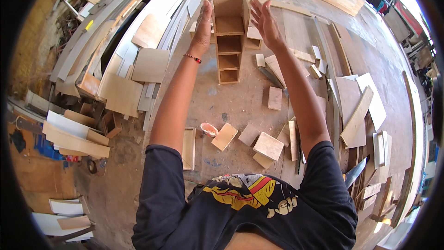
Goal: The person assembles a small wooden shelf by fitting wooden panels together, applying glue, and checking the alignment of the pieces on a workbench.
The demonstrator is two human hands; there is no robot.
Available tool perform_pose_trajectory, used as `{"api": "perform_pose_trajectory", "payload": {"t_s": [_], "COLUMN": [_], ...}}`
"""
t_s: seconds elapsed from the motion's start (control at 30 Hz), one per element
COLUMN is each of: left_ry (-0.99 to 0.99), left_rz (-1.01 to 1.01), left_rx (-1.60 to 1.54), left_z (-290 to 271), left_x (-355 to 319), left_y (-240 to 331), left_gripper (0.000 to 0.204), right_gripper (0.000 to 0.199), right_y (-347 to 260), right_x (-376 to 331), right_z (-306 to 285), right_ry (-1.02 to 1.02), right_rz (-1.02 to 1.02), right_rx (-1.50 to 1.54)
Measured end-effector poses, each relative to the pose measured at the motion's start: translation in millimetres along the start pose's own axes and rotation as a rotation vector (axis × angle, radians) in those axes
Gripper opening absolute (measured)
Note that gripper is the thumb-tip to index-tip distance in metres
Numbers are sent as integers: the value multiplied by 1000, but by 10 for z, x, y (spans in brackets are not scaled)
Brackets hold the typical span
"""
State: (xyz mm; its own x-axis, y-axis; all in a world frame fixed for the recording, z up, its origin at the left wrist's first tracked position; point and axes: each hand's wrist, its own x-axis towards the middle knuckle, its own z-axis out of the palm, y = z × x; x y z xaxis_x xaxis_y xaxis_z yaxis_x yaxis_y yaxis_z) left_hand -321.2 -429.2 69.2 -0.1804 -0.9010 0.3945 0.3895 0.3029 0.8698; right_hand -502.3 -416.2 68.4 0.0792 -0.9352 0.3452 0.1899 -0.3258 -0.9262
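Far left, long planks (106,32) and plywood offcuts (122,93) lie heaped along the wall, off the open concrete floor (231,102). The left hand (202,25) rises flat, fingers straight and together, just beside the left wall of a tall wooden shelf unit (229,37) standing upright on the floor, apparently to steady it. The right hand (264,21), fingers spread wide and holding nothing, hovers near its right side; small wood blocks (268,146) scatter beyond.
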Motion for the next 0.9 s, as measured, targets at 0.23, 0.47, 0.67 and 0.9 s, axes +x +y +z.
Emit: {"api": "perform_pose_trajectory", "payload": {"t_s": [0.23, 0.47, 0.67, 0.9], "left_ry": [1, -35, 23, 11], "left_rz": [8, 16, -5, 53], "left_rx": [-37, -52, -31, 12], "left_z": [176, -7, 132, 116], "left_x": [-63, 42, -38, -59], "left_y": [30, -103, -4, 11], "left_gripper": [66, 76, 65, 76], "right_gripper": [86, 69, 65, 68], "right_y": [-7, -116, -93, -42], "right_x": [121, 78, 92, 103], "right_z": [191, 221, 187, 240], "right_ry": [-8, 72, 91, 111], "right_rz": [-24, 76, 68, -27], "right_rx": [7, -137, -143, -167]}}
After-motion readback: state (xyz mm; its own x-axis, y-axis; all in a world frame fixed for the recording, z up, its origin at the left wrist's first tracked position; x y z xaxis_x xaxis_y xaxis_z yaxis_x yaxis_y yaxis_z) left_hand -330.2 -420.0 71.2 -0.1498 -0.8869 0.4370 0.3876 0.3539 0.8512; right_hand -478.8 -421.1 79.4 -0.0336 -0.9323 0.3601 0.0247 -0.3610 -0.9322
